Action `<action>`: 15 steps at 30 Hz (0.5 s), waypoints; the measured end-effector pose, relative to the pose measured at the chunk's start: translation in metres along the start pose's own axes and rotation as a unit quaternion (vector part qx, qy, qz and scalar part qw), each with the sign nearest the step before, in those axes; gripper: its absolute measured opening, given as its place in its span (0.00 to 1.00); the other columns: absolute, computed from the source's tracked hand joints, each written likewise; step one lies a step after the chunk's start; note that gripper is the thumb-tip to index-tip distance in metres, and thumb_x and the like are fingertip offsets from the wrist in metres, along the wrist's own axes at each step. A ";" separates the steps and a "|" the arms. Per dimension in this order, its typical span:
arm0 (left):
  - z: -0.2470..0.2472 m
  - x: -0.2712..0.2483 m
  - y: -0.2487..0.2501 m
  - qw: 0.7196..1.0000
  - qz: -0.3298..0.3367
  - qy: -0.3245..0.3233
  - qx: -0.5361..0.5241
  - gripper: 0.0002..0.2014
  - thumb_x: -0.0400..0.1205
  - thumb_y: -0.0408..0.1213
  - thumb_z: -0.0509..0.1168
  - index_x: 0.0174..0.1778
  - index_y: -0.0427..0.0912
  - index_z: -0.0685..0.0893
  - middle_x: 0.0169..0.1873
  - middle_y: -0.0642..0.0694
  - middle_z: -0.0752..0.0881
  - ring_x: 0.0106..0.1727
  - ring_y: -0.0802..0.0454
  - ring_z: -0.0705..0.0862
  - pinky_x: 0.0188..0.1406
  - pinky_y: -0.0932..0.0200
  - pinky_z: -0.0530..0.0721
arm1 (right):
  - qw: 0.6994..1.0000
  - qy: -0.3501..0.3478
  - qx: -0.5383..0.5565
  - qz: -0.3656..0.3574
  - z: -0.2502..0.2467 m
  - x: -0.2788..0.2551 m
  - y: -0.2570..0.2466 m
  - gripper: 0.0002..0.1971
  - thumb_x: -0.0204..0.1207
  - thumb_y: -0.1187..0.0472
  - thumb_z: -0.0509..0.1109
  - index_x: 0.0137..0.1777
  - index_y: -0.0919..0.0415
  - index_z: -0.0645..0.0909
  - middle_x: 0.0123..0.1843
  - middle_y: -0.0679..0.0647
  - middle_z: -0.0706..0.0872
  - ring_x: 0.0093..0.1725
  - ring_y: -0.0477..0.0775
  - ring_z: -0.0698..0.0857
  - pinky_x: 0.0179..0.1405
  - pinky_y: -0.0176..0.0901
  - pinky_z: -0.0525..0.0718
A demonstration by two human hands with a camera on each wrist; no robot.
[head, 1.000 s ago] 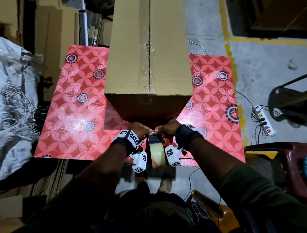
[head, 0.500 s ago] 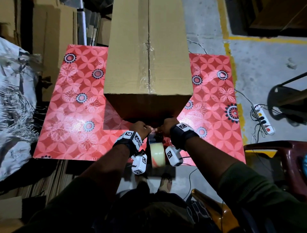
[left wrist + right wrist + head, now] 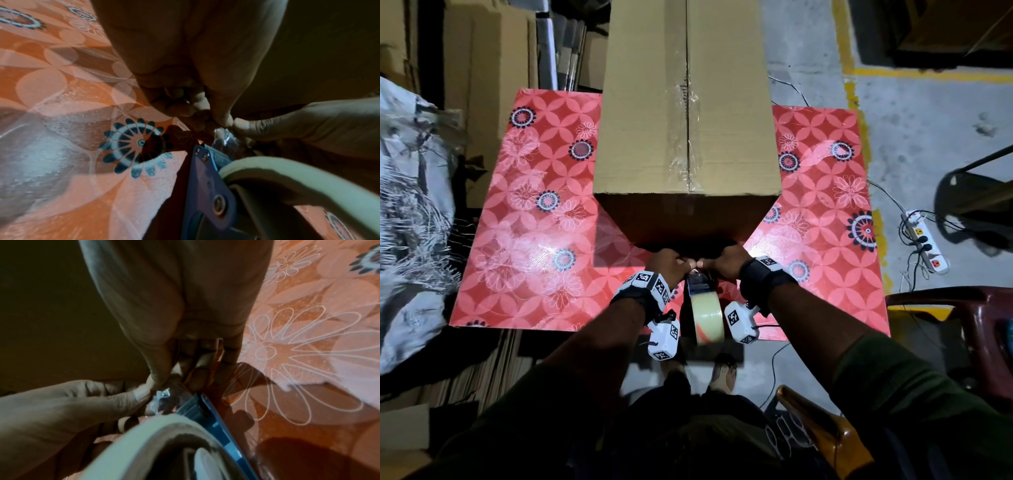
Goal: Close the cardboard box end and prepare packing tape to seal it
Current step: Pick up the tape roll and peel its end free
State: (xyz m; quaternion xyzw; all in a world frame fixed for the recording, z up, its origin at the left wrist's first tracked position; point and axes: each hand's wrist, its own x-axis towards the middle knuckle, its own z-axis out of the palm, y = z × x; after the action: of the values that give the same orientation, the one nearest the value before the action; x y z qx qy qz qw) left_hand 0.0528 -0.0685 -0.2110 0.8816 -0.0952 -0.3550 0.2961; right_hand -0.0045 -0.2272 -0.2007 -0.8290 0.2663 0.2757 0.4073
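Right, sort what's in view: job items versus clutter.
Job: cardboard box; tape dispenser; loose tape end, pinched by left hand and right hand.

Lying about: power strip; flattened cartons; maroon chair; floral table.

Cardboard box (image 3: pixel 685 113): lies lengthwise on my red flowered worktop (image 3: pixel 524 219), near end facing me. Tape dispenser (image 3: pixel 703 308): upright at the worktop's front edge, between my wrists. My left hand (image 3: pixel 667 265) and right hand (image 3: pixel 726 262): fingertips pinched together at its front.
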 end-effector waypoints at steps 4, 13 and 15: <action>0.001 -0.001 0.001 1.000 0.017 0.002 0.008 0.11 0.80 0.42 0.69 0.36 0.40 0.87 0.26 0.49 0.83 0.25 0.56 0.79 0.23 0.63 0.67 | 1.000 0.011 -0.004 -0.012 0.002 0.006 0.003 0.20 0.74 0.48 0.76 0.58 0.62 0.88 0.56 0.59 0.90 0.55 0.58 0.87 0.44 0.39 0.78; 0.000 -0.002 -0.002 0.999 0.013 -0.015 -0.026 0.06 0.79 0.36 0.70 0.43 0.39 0.91 0.35 0.44 0.91 0.32 0.48 0.86 0.28 0.62 0.77 | 0.996 0.020 0.091 0.012 0.006 0.013 0.018 0.09 0.67 0.64 0.82 0.34 0.60 0.83 0.38 0.57 0.87 0.36 0.53 0.84 0.32 0.38 0.83; 0.001 -0.001 -0.003 0.999 0.009 -0.010 -0.033 0.07 0.79 0.38 0.69 0.41 0.38 0.89 0.33 0.45 0.89 0.31 0.46 0.86 0.27 0.62 0.75 | 0.993 0.016 0.117 -0.005 0.007 0.012 0.019 0.08 0.67 0.61 0.83 0.40 0.59 0.86 0.38 0.53 0.87 0.35 0.49 0.84 0.28 0.31 0.79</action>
State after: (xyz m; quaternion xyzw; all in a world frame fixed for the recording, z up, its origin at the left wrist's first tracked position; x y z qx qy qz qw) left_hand 0.0511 -0.0660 -0.2123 0.8669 -0.0941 -0.3646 0.3268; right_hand -0.0101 -0.2341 -0.2227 -0.7811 0.2997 0.2271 0.4985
